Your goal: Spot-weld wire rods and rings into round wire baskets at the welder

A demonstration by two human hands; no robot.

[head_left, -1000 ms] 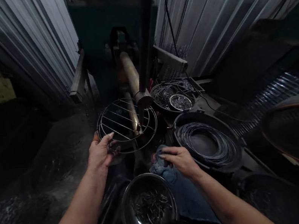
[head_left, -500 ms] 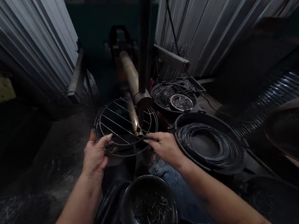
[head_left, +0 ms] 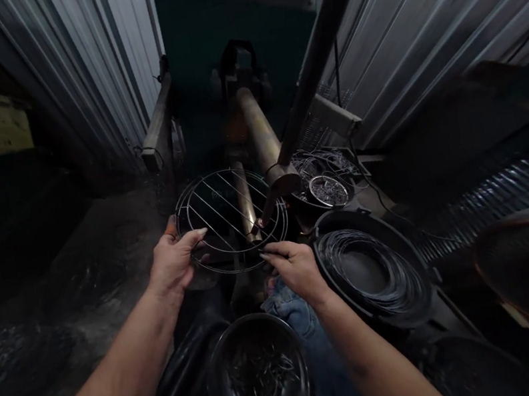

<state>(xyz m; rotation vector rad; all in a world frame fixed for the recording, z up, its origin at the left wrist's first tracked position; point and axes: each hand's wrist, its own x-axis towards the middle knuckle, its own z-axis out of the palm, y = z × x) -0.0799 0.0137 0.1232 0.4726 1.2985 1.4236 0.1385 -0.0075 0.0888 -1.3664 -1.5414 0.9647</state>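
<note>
One round silvery wire rack (head_left: pixel 218 214), mid-frame, seems light, stiff, best rim-held: left hand (head_left: pixel 172 262) clasps there; right hand (head_left: pixel 297 268), grip unclear.

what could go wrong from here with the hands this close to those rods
The right hand has its fingertips near the end of the lower brass rod; they might get pinched if the upper brass rod comes down.

If the left hand slips, the wire rack could shift.

A knock might spill wire pieces from the metal bowl.

The right hand (head_left: pixel 297 269) has moved from over the blue cloth (head_left: pixel 299 320) to the wire rack's (head_left: pixel 221 215) near rim.
</note>
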